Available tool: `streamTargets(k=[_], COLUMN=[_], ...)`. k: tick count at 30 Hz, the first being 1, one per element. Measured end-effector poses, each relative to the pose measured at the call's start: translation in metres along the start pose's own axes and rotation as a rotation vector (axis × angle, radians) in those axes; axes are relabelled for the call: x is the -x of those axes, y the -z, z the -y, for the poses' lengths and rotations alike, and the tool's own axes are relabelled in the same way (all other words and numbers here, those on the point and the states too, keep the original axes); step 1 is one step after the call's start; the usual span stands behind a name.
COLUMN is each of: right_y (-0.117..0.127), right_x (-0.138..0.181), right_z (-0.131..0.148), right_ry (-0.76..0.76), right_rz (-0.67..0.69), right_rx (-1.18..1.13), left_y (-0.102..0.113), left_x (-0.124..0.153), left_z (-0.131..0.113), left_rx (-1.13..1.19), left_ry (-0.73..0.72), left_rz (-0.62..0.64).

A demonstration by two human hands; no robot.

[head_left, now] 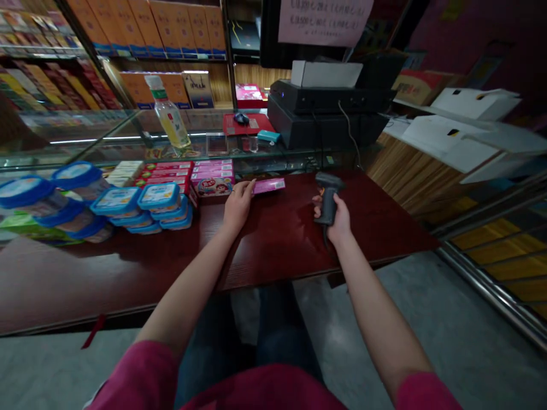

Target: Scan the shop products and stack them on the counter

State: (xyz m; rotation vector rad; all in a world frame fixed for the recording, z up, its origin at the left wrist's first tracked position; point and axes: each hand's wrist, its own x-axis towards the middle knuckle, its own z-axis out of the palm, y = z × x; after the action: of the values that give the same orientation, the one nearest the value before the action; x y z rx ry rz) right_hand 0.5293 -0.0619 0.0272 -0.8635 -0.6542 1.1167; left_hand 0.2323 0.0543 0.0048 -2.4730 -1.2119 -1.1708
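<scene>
Left hand (238,205) is covering the left end of the pink box (270,185), near the tabletop (277,245)'s far edge; can't tell if fingers are pinching or just resting. Right hand (341,216) is clamping the scanner (329,199) toward the far right corner, fingertips partly hiding behind the handle.

Bench (277,245) is showing a smooth, glossy, wood-like finish. Scanner (328,202) is presenting matt plastic. Flat pink box (272,185) is resembling glossy card. Tub lids (159,195) are showing smooth plastic.
</scene>
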Motion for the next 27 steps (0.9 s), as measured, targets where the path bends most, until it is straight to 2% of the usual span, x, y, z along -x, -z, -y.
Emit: streamTargets(k=[4, 7, 16, 27], right_y=[-0.04, -0.053, -0.051, -0.058], right_x=[0.034, 0.048, 0.051, 0.056], right_z=[-0.03, -0.04, -0.043, -0.036], right_ry=[-0.013, 0.038, 0.073, 0.048], right_rz=[0.149, 0.167, 0.152, 0.148], right_rx=[0.048, 0.115, 0.253, 0.211], left_y=[0.007, 0.006, 0.011, 0.01], left_x=[0.003, 0.001, -0.002, -0.002], left_z=[0.006, 0.004, 0.0, -0.001], left_rx=[0.034, 0.069, 0.127, 0.108], left_ry=[0.051, 0.062, 0.122, 0.098], left_rz=[0.028, 0.047, 0.089, 0.064])
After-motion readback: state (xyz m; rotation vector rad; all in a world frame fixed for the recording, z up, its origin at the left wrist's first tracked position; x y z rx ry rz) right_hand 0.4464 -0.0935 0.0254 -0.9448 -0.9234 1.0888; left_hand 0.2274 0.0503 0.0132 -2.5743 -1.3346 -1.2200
